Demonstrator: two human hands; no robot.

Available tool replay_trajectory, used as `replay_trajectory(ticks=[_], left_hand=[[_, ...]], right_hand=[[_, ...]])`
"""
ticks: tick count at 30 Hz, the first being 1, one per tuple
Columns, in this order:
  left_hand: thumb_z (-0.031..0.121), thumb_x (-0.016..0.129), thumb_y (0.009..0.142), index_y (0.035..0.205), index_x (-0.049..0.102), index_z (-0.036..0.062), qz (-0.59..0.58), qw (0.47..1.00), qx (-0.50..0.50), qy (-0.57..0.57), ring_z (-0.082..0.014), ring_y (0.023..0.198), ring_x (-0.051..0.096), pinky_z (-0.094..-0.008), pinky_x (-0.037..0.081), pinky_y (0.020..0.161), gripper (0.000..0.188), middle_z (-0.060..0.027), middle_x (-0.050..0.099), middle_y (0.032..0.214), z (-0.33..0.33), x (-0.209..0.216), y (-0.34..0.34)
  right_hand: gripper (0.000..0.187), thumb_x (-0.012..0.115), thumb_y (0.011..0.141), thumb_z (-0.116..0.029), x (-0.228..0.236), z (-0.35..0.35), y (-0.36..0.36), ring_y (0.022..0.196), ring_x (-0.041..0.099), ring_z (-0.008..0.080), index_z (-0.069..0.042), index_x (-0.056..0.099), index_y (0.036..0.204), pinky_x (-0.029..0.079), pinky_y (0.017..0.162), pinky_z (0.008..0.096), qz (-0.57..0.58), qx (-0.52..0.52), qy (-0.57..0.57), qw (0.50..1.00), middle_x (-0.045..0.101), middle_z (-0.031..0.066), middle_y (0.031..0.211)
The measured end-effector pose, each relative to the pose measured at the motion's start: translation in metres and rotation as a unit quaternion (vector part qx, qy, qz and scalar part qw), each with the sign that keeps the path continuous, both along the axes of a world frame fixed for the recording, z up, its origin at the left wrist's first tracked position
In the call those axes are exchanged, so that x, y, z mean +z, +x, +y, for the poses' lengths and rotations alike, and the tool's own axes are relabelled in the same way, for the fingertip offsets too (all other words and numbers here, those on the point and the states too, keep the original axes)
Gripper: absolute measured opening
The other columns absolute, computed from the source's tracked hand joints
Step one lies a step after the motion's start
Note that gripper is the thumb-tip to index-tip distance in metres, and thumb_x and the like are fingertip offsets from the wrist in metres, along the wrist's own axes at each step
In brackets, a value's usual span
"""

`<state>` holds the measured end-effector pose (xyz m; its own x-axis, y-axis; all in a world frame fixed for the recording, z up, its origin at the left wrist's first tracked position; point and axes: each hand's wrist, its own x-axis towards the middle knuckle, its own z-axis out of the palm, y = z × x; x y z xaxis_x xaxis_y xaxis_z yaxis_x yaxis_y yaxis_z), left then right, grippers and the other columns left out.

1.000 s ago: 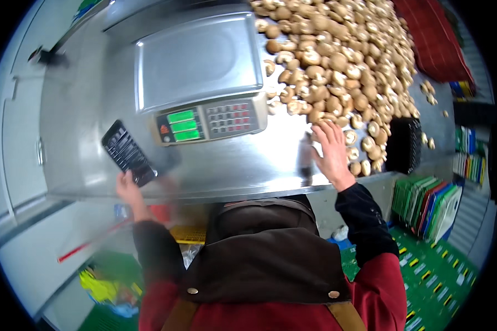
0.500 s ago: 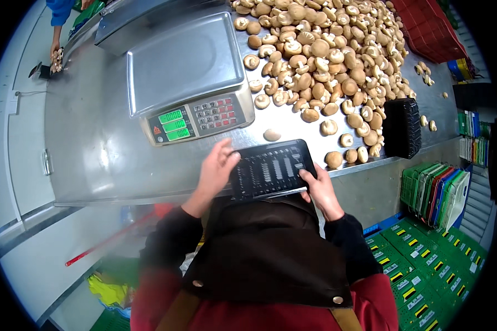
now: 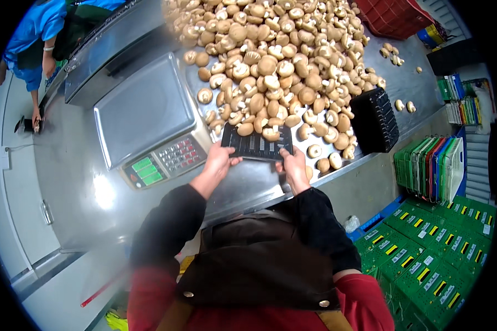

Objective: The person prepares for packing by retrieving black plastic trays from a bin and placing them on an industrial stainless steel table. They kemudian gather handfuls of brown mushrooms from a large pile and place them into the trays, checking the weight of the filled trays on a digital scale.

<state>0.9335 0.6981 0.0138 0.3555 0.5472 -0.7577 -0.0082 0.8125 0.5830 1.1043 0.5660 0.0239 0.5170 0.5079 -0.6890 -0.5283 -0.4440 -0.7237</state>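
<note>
A black plastic tray [image 3: 254, 148] is held between my two hands at the near edge of a large heap of brown mushrooms [image 3: 268, 66]. My left hand [image 3: 220, 161] grips its left end, thumb on top. At the right end my right hand [image 3: 294, 165] holds it the same way. A few mushrooms lie over the tray's far edge; whether they rest in it or on the heap behind is hard to tell. Left of the heap stands a scale [image 3: 149, 110] with a bare steel pan and a lit green display.
Stacked black trays [image 3: 374, 120] stand right of the heap on the steel table [image 3: 72, 182]. A red crate [image 3: 395, 16] is at the far right. Below are upright coloured baskets [image 3: 429, 168] and green crates [image 3: 425, 248]. A co-worker in blue [image 3: 36, 41] reaches in at far left.
The tray has moved forward from near my apron to the mushrooms. My left hand, apart from the tray before, now grips it. More of the co-worker shows.
</note>
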Motion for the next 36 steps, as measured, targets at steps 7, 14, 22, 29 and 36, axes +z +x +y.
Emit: replay_trajectory(ticks=[7, 14, 22, 29, 36], left_hand=[[-0.009, 0.036, 0.090, 0.131, 0.042, 0.0027, 0.001, 0.992, 0.013, 0.128, -0.0226, 0.069, 0.060, -0.0316, 0.054, 0.049, 0.043, -0.0170, 0.062, 0.105, 0.085, -0.024, 0.078], [-0.006, 0.046, 0.092, 0.128, 0.046, 0.0024, -0.065, 0.981, 0.057, 0.175, -0.0140, 0.041, 0.047, -0.0286, 0.049, 0.041, 0.037, -0.0124, 0.063, 0.089, 0.060, -0.027, 0.072], [-0.004, 0.048, 0.091, 0.134, 0.039, 0.0059, -0.055, 0.988, 0.026, 0.144, -0.0173, 0.054, 0.057, -0.0293, 0.053, 0.047, 0.044, -0.0114, 0.061, 0.106, 0.003, -0.009, 0.030], [-0.008, 0.044, 0.088, 0.139, 0.035, 0.0075, -0.073, 0.982, 0.036, 0.173, -0.0192, 0.060, 0.061, -0.0285, 0.052, 0.045, 0.054, -0.0123, 0.057, 0.114, 0.005, 0.045, 0.009], [-0.011, 0.050, 0.085, 0.132, 0.043, -0.0002, -0.038, 0.969, 0.055, 0.236, -0.0188, 0.068, 0.064, -0.0235, 0.049, 0.043, 0.048, -0.0126, 0.057, 0.123, 0.063, 0.089, -0.058]], right_hand=[[0.025, 0.046, 0.096, -0.005, -0.027, 0.095, 0.049, 0.045, 0.056, 0.0203, 0.005, 0.052, 0.119, 0.046, 0.039, 0.0320, -0.114, -0.078, 0.052, 0.989, 0.062, 0.0144, 0.086], [0.032, 0.035, 0.101, -0.012, -0.036, 0.065, 0.032, 0.061, 0.065, 0.0253, 0.001, 0.041, 0.130, 0.055, 0.053, 0.0322, -0.098, -0.093, 0.161, 0.978, 0.061, 0.0183, 0.102], [0.034, 0.045, 0.100, -0.015, 0.004, -0.005, 0.004, 0.076, 0.064, 0.0225, 0.001, 0.046, 0.130, 0.053, 0.067, 0.0302, 0.065, -0.118, 0.159, 0.978, 0.060, 0.0147, 0.114], [0.033, 0.049, 0.099, -0.015, 0.043, -0.011, -0.009, 0.072, 0.063, 0.0178, 0.000, 0.048, 0.128, 0.051, 0.065, 0.0272, 0.092, -0.122, 0.174, 0.973, 0.062, 0.0100, 0.107], [0.049, 0.050, 0.099, -0.014, 0.078, 0.067, -0.025, 0.066, 0.062, 0.0137, 0.000, 0.036, 0.143, 0.052, 0.064, 0.0253, -0.079, 0.092, 0.245, 0.962, 0.060, 0.0080, 0.102]])
